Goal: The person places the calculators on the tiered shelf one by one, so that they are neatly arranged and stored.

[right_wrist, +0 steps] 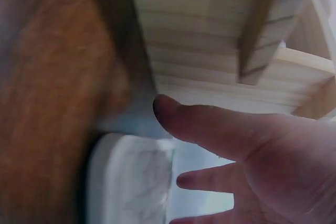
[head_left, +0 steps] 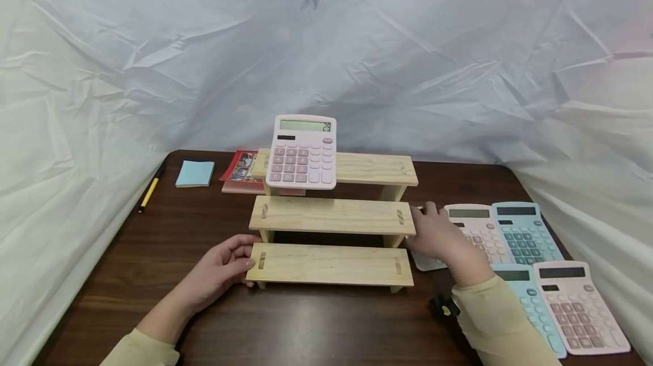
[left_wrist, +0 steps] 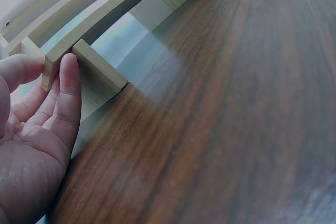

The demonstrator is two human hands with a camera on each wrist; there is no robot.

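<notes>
A three-tier wooden stand (head_left: 331,264) stands on the brown table. My left hand (head_left: 224,267) grips the left end of its lowest step, with thumb and fingers at the board's end in the left wrist view (left_wrist: 39,124). At the stand's right side is my right hand (head_left: 436,233), its thumb and fingers spread apart in the right wrist view (right_wrist: 252,156). Under that hand lies a mostly hidden calculator (head_left: 427,264); I cannot tell whether the fingers touch it. A pink calculator (head_left: 301,153) leans upright at the top step, left of its middle, its display lit.
Pink (head_left: 581,315) and blue (head_left: 525,235) calculators lie in two rows at the right. Behind the stand's left end is a red booklet (head_left: 240,167). A blue notepad (head_left: 195,173) and a yellow-black pen (head_left: 149,193) lie farther left. White sheeting (head_left: 357,60) surrounds the table.
</notes>
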